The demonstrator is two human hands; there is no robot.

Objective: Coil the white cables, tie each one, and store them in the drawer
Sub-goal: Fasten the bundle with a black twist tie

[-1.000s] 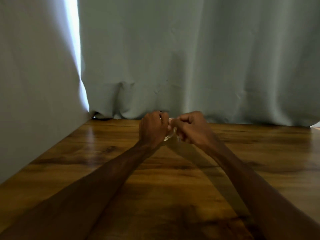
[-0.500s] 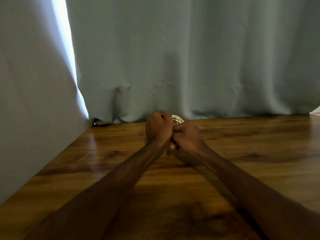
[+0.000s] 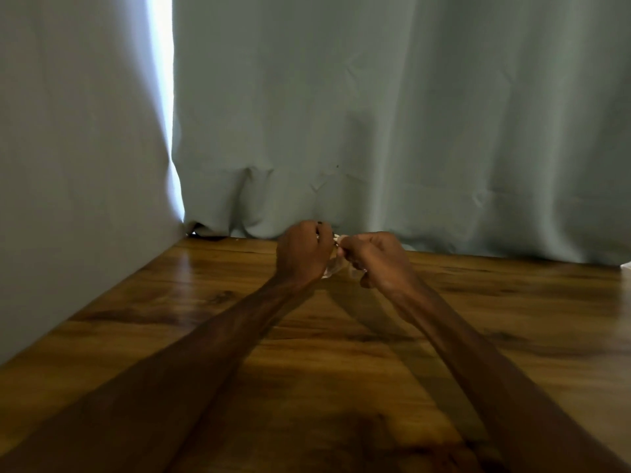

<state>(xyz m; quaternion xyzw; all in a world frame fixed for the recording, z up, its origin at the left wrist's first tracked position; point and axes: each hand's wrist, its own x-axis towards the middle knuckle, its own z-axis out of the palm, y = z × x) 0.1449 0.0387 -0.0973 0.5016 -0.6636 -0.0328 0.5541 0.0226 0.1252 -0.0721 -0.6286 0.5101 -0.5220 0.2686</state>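
Cable bundle (image 3: 331,269) sits squeezed between left hand (image 3: 303,253) and right hand (image 3: 377,259), both curled tight on it, neither one nearer tbh.

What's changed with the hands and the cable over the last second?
Half a second ago the hands were pressed together, with the coil showing above them. Now the left hand and right hand have drawn slightly apart, and the cable shows in the gap. Nothing was let go: both grips stay on the cable, above the table near the curtain.
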